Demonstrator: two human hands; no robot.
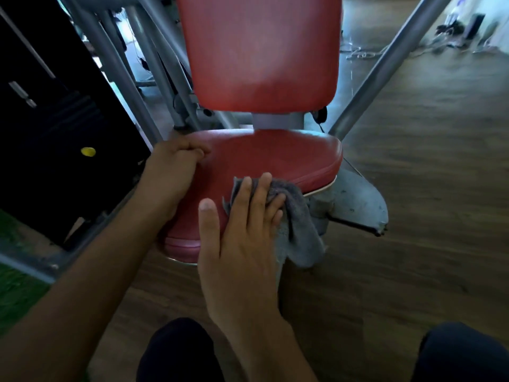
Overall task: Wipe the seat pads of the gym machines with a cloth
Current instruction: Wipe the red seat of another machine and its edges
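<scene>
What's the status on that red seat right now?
Right hand flat on cloth, pressing it on seat front edge. Left hand gripping seat's left side. Nothing in the way.

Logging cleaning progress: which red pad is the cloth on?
The lower, flat seat pad; the right hand presses the grey cloth there. The upright back pad is untouched.

Quick count: two red pads, one seat pad (275, 158) and one back pad (259, 51). One grey cloth (300, 224). Two bare hands, left hand (173, 172) and right hand (242, 241). Two dark knees at the bottom edge. One yellow knob (88, 151) on the black weight stack. Several grey frame tubes, too blurry to count properly.
</scene>
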